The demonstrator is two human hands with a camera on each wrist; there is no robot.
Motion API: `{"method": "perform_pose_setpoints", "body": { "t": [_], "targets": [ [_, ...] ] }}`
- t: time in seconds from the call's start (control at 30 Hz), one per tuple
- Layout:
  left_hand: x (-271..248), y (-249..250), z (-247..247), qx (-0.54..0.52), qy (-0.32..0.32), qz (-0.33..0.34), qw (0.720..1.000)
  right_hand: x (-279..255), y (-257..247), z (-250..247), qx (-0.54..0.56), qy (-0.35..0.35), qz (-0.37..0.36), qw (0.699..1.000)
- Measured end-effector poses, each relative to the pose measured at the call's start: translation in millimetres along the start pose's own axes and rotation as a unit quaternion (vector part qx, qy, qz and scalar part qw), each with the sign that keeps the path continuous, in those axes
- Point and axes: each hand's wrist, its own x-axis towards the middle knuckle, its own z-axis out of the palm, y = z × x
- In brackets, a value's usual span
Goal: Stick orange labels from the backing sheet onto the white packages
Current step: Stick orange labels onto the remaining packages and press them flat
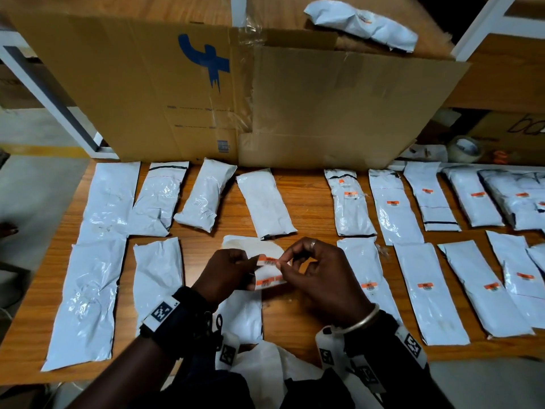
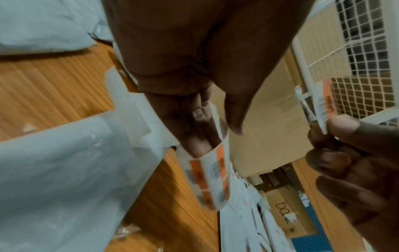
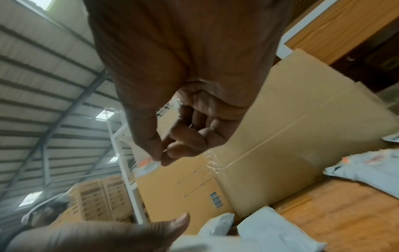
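Observation:
My left hand (image 1: 255, 273) holds the curled white backing sheet (image 1: 268, 274), which carries several orange labels (image 2: 218, 170). My right hand (image 1: 283, 261) pinches one orange label (image 1: 267, 260) between thumb and forefinger at the sheet's top edge; the pinched label (image 2: 323, 105) stands clear of the sheet in the left wrist view. Both hands hover over the table's near middle. Unlabelled white packages (image 1: 265, 202) lie at the centre and left. Packages on the right (image 1: 351, 202) carry orange labels. One more white package (image 1: 244, 317) lies under my left wrist.
A large flattened cardboard box (image 1: 236, 93) stands upright along the back of the wooden table (image 1: 312, 202), with a white package (image 1: 359, 23) on top. A tape roll (image 1: 464, 149) sits at the back right. A blank white paper (image 1: 236, 243) lies beyond my hands.

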Motion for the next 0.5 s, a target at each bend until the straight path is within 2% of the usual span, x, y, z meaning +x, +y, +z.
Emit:
{"method": "perform_pose_setpoints", "body": {
  "t": [0.07,0.13,0.2,0.23,0.3,0.33,0.4,0.5],
  "targets": [
    [1.0,0.7,3.1,0.091,-0.031,-0.002,0.995,1.2,7.8,-9.1,-0.004,0.036,0.027,0.999],
    [3.1,2.0,1.8,0.220,-0.028,0.007,0.975,5.2,17.1,-15.7,-0.010,0.061,0.056,0.996],
    [6.5,4.1,-1.1,0.309,0.022,0.036,0.950,9.8,26.2,-20.4,-0.006,0.071,0.075,0.995],
    [9.0,4.6,-3.0,0.306,0.056,0.051,0.949,12.5,30.2,-21.8,-0.002,0.073,0.081,0.994],
    [15.7,8.3,-6.0,0.193,0.093,0.063,0.975,19.6,35.2,-22.6,0.014,0.078,0.091,0.993],
    [19.8,11.9,-7.1,0.115,0.091,0.064,0.987,24.8,35.4,-21.7,0.025,0.079,0.096,0.992],
    [24.0,25.1,-8.7,-0.005,0.045,0.064,0.997,39.6,34.4,-17.1,0.060,0.086,0.111,0.988],
    [29.5,47.6,-6.5,-0.056,-0.024,0.063,0.996,70.3,31.6,-6.5,0.077,0.092,0.118,0.986]
  ]
}}
